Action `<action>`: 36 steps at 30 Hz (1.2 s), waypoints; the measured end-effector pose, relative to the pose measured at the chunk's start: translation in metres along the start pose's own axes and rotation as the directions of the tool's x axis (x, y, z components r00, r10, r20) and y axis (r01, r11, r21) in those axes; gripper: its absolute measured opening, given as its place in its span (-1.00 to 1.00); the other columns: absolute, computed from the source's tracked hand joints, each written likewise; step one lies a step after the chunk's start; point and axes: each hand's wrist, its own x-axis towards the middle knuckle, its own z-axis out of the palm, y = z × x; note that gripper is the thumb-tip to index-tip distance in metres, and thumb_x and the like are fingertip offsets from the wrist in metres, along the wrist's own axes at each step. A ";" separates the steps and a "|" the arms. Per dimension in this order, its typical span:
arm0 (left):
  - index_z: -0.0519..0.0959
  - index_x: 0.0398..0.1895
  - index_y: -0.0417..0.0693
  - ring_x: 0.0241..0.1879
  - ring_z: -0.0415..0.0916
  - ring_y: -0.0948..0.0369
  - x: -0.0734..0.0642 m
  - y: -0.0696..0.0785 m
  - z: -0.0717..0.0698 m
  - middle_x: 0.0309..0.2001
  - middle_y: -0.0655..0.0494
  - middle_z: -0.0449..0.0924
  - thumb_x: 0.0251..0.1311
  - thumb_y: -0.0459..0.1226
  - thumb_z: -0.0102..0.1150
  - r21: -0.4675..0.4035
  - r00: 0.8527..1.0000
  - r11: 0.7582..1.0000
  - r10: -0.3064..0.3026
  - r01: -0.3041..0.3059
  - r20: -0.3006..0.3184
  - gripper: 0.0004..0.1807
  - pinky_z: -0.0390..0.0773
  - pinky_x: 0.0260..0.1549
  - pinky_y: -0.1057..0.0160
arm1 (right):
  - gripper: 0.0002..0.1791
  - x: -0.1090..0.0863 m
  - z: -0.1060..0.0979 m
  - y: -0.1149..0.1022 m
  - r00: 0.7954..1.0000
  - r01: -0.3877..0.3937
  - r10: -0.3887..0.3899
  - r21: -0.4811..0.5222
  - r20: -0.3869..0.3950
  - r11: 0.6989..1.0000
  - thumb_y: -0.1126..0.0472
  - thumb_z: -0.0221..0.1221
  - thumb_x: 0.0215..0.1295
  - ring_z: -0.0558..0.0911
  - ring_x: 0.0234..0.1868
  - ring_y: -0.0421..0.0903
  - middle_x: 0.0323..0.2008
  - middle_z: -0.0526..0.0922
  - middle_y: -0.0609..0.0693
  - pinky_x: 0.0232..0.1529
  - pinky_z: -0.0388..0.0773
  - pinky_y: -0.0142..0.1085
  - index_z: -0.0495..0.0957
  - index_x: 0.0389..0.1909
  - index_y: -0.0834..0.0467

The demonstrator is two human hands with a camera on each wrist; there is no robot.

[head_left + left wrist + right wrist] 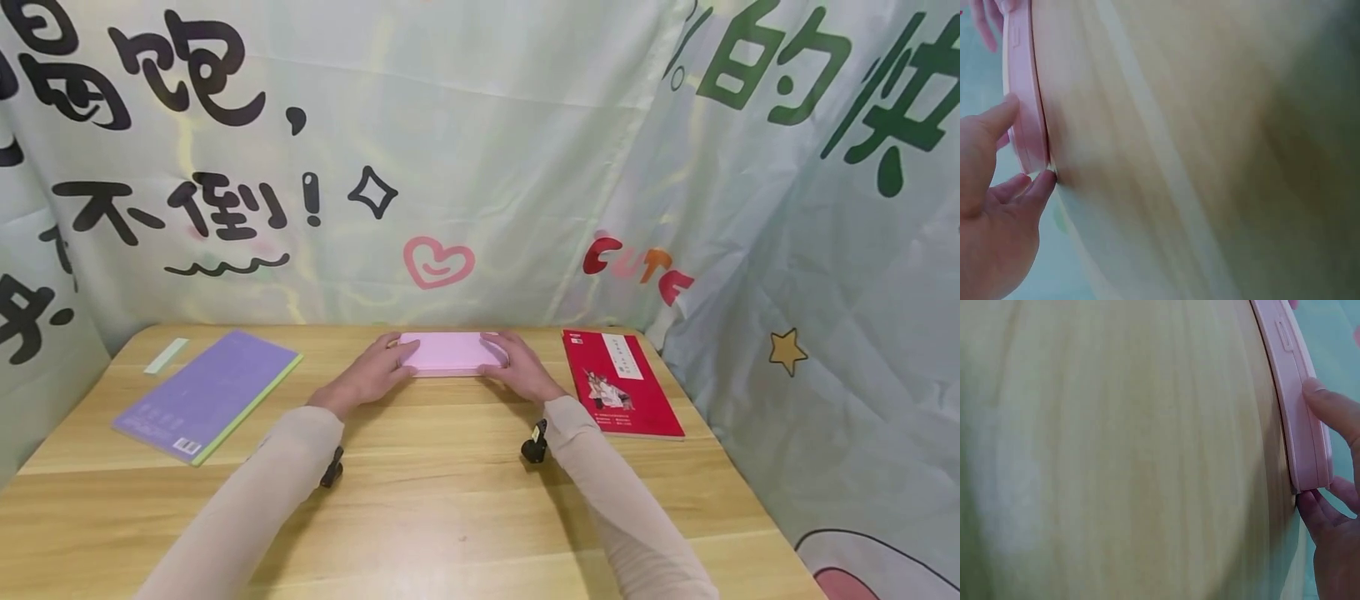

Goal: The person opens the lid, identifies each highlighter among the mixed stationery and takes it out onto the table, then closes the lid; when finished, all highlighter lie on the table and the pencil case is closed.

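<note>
A pink pencil case (452, 353) lies flat at the far edge of the wooden table, its long side facing me. My left hand (372, 372) grips its left end, and my right hand (522, 367) grips the right end. In the left wrist view, the thumb (1005, 114) presses the front side while other fingers wrap around the end and low by the base. The right wrist view has the same hold mirrored, with the thumb (1329, 403) on the front near the lid seam. A small clasp (1284, 334) shows midway along that front.
To the left lie a purple book (210, 396) with a green edge and a small pale strip (166, 356). A red book (624, 383) lies right of my right hand. A printed cloth (517, 167) hangs behind the table (442, 500).
</note>
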 end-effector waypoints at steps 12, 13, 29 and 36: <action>0.30 0.66 -0.23 0.68 0.05 -0.36 -0.020 -0.010 -0.010 0.68 -0.48 0.06 0.64 -0.22 0.17 0.004 1.000 1.000 -0.003 0.003 -0.024 -0.35 0.19 0.63 -0.37 | -0.36 -0.003 0.006 -0.013 0.998 0.029 -0.030 0.010 0.056 1.000 0.09 0.43 0.47 0.27 0.68 0.31 0.69 0.19 0.30 0.67 0.27 0.23 0.56 0.51 0.08; 0.31 0.66 -0.24 0.68 0.05 -0.36 -0.023 -0.011 -0.011 0.68 -0.49 0.06 0.63 -0.23 0.17 -0.001 1.000 1.000 -0.002 0.002 -0.026 -0.36 0.18 0.63 -0.38 | -0.37 -0.004 0.007 -0.015 0.997 0.030 -0.031 0.019 0.065 0.999 0.09 0.43 0.47 0.30 0.66 0.31 0.69 0.19 0.29 0.66 0.29 0.23 0.57 0.51 0.07; 0.37 0.63 -0.23 0.59 0.19 -0.47 -0.082 -0.030 -0.028 0.64 -0.53 0.13 0.58 -0.22 0.24 0.005 0.998 1.000 -0.006 0.007 -0.069 -0.35 0.32 0.52 -0.44 | -0.40 -0.013 0.031 -0.045 0.979 0.092 -0.114 0.128 0.171 0.988 0.11 0.42 0.48 0.61 0.38 0.26 0.64 0.19 0.30 0.43 0.61 0.10 0.58 0.49 0.08; 0.42 0.60 -0.23 0.54 0.27 -0.45 -0.108 -0.038 -0.036 0.60 -0.53 0.21 0.53 -0.21 0.32 0.025 0.996 1.000 0.011 -0.009 -0.087 -0.34 0.40 0.46 -0.43 | -0.40 -0.018 0.038 -0.059 0.961 0.129 -0.157 0.135 0.228 0.982 0.11 0.42 0.48 0.66 0.19 0.09 0.60 0.21 0.24 0.22 0.68 -0.15 0.59 0.49 0.07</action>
